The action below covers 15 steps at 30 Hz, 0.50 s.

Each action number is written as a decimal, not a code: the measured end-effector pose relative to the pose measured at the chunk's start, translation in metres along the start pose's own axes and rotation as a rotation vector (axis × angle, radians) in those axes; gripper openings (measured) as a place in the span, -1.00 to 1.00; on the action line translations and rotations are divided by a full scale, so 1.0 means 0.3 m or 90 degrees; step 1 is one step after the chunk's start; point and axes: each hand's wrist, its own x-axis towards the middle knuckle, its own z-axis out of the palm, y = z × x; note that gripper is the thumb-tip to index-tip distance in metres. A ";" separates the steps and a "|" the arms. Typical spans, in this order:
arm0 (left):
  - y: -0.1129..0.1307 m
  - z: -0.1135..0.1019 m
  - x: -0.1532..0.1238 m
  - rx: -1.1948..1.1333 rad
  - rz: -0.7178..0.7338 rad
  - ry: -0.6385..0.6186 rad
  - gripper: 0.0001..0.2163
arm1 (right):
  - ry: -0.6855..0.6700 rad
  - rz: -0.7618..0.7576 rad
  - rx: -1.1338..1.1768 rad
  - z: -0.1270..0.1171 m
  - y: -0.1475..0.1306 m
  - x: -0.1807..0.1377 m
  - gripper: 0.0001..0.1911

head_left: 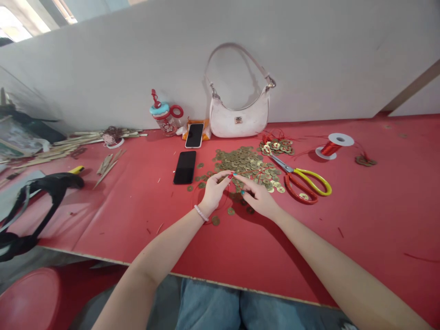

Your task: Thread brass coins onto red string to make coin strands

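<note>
My left hand (215, 190) and my right hand (258, 196) meet over the near edge of a heap of brass coins (245, 164) on the red table (137, 215). Both pinch a thin red cord (256, 171) that runs between their fingertips; a loop of it curves round below my left hand. Whether a coin sits in the pinch is too small to tell. A few loose coins (215, 220) lie under my wrists. A pink bead bracelet is on my left wrist.
Scissors (302, 181) with red and yellow handles lie right of the heap, a spool of red cord (332, 145) and a bunch of strung coins (277, 146) beyond. Two phones (184, 167), a bottle (164, 117) and a white handbag (239, 110) stand at the wall. Bamboo sticks (65, 146) lie left.
</note>
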 end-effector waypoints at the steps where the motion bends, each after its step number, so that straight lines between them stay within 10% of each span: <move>1: 0.000 0.001 0.000 -0.002 -0.001 0.000 -0.77 | -0.001 0.004 -0.005 0.000 -0.002 0.000 -0.40; 15: 0.001 -0.004 0.002 -0.012 -0.014 -0.005 -0.77 | -0.024 0.011 -0.027 -0.010 -0.009 0.001 -0.37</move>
